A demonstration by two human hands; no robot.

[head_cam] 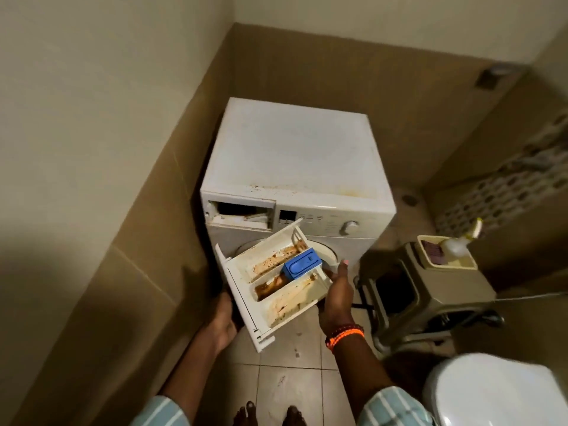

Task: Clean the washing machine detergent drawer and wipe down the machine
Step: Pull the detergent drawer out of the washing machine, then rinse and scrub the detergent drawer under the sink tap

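The white detergent drawer [246, 290] is out of the washing machine [292, 155] and held in the air in front of it. Brown grime stains its compartments, and a blue insert [302, 262] sits in the middle one. My left hand [222, 321] grips the drawer's front panel from below on the left. My right hand [336, 295] holds its right side. The empty drawer slot [241, 212] gapes at the machine's top left, dirty inside. Brown specks mark the front edge of the machine's top.
A beige stool [424, 290] stands right of the machine, with a small tub [445, 253] and a white bottle on it. A white toilet lid [498, 392] is at the bottom right. Tiled walls close in on the left and behind. My bare feet stand on the tiled floor.
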